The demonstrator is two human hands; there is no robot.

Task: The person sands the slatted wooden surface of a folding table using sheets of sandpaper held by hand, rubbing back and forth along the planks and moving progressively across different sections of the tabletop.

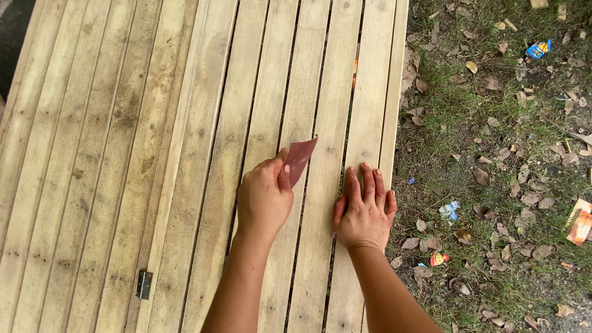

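My left hand [265,197] grips a reddish-brown sheet of sandpaper [300,158] between thumb and fingers, holding it against a pale wooden slat [290,80] of a slatted wooden panel [185,92]. The sandpaper's free corner sticks up and to the right of the hand. My right hand [365,209] lies flat, palm down, fingers together, on a slat near the panel's right edge [394,92]. It holds nothing.
A small metal hinge [144,284] sits on the panel at lower left. Right of the panel is ground with grass, dry leaves [481,176] and scraps of coloured litter [538,49], plus an orange and white piece [579,222] at the far right.
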